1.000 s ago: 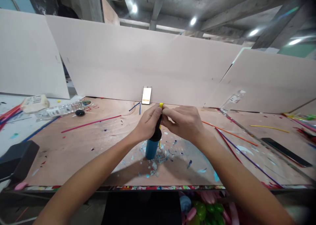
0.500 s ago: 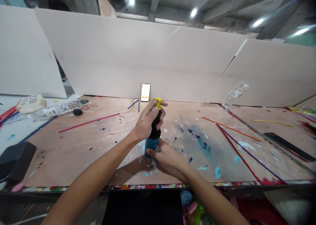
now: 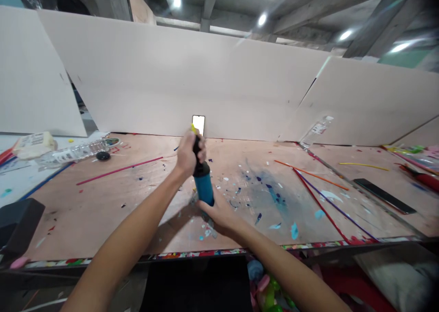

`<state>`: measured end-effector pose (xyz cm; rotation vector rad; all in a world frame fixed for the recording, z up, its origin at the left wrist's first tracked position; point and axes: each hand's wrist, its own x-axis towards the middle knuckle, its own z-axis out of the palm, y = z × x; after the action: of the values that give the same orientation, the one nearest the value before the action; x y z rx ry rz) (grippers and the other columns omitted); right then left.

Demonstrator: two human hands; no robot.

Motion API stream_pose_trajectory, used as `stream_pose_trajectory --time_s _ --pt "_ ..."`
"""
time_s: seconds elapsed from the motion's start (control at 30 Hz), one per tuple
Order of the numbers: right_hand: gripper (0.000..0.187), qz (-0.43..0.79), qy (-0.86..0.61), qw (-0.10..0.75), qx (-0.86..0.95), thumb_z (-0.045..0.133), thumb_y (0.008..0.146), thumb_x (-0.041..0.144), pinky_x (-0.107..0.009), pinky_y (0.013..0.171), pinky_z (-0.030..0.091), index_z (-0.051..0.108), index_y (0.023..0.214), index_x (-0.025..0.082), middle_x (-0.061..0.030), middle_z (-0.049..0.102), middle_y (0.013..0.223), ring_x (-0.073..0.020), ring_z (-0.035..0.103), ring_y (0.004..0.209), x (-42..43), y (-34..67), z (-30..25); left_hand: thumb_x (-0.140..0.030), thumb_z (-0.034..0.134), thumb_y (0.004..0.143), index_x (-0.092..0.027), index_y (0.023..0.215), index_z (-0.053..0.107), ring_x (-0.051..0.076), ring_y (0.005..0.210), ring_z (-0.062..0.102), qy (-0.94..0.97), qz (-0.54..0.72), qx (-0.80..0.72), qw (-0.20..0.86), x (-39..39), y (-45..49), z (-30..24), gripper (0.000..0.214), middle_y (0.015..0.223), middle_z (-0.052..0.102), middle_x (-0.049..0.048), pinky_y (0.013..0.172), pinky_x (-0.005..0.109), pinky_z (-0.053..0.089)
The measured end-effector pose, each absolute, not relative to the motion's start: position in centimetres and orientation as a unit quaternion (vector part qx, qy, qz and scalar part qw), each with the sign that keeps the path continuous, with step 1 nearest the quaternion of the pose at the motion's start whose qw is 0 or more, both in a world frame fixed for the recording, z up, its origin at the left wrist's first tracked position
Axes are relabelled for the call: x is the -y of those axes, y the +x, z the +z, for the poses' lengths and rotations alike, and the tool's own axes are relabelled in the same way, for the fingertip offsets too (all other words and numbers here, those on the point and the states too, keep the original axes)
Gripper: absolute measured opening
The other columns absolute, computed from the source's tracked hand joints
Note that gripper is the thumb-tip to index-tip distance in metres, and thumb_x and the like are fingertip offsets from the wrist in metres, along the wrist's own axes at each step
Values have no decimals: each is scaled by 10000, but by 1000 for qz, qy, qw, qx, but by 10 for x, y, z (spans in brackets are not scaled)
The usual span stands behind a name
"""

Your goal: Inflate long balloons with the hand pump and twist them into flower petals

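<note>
A blue and black hand pump (image 3: 205, 188), like a balloon pump, stands over the table between my hands, its top leaning left. My left hand (image 3: 188, 153) is closed round its black upper part. A small yellow piece (image 3: 194, 128), perhaps a limp balloon, sticks out above those fingers; most of it is hidden. Lower down, my right hand (image 3: 221, 214) grips the blue barrel near its base, the thumb lying across the front. Behind the pump, a phone with a lit white screen (image 3: 199, 124) leans on the white panel.
Long thin balloons lie about: a pink one (image 3: 120, 170) at left, an orange one (image 3: 310, 174), a red one (image 3: 322, 207) and a purple one (image 3: 338, 207) at right. A dark phone (image 3: 384, 196), a clear bottle (image 3: 317, 131) and a black box (image 3: 21, 223) rest farther out.
The pump's top has swung left and now leans, with my left hand moving along. Less of the yellow piece shows. My right hand stays on the barrel. The whole view has shifted slightly.
</note>
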<state>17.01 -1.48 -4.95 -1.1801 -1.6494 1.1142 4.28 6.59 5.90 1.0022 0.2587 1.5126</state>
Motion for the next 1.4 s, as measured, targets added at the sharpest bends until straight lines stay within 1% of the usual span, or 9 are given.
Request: stream_pose_trajectory --time_s 0.07,0.17,0.33,0.53,0.7,0.87,1.03,1.2,1.4 --pt "375 528 -449 396 602 607 789 414 -253 554 450 478 1056 183 6 573 774 -116 543 608 21 164 -42 -280 425 871 -198 770 435 53 335 305 319 684 -145 640 -94 21 58 130 556 373 -60 313 169 229" --pt "395 695 -391 360 485 568 795 514 -200 382 395 421 981 198 46 548 644 -99 518 444 42 151 -37 -176 395 819 -187 713 409 61 313 282 222 657 -205 691 -126 -11 48 108 513 347 -58 297 177 200" --pt "490 826 -291 379 299 580 743 598 -179 273 362 388 926 186 21 585 607 -112 520 381 84 130 -51 -140 374 796 -174 687 404 59 315 292 187 637 -224 714 -142 -35 30 118 504 345 -52 299 166 215" --pt "530 851 -268 385 237 570 754 617 -161 260 330 405 988 171 11 594 638 -100 511 376 121 131 -64 -136 364 809 -169 682 413 54 305 287 173 633 -224 721 -147 -45 27 140 495 346 -52 292 160 205" --pt "495 848 -291 375 236 541 790 630 -125 313 313 420 978 188 38 577 630 -3 294 338 138 151 -65 -143 368 829 -169 683 410 46 308 299 165 633 -197 730 -141 -54 28 154 503 357 -54 299 151 226" --pt "486 833 -309 402 223 555 765 632 -114 291 150 458 830 160 54 508 501 11 201 312 134 164 -55 -117 366 827 -168 693 409 41 315 302 137 647 -152 734 -124 -42 26 150 510 344 -56 298 145 230" --pt "501 836 -292 411 216 548 755 639 -138 294 109 495 765 141 44 497 464 8 201 292 127 153 -53 -110 360 846 -164 699 404 32 321 310 119 615 -148 765 -108 -22 17 163 512 336 -60 304 131 242" --pt "510 818 -304 453 182 589 720 621 -149 300 76 482 613 134 41 469 423 9 191 283 105 136 -59 -144 399 845 -168 729 434 38 310 293 141 581 -165 784 -87 5 2 123 520 327 -69 292 144 224" --pt "563 833 -298 435 171 540 752 649 -160 309 87 478 562 123 28 473 448 11 194 294 101 128 -66 -186 426 847 -174 735 443 42 311 292 155 588 -189 771 -71 9 -9 113 518 324 -70 289 145 234"
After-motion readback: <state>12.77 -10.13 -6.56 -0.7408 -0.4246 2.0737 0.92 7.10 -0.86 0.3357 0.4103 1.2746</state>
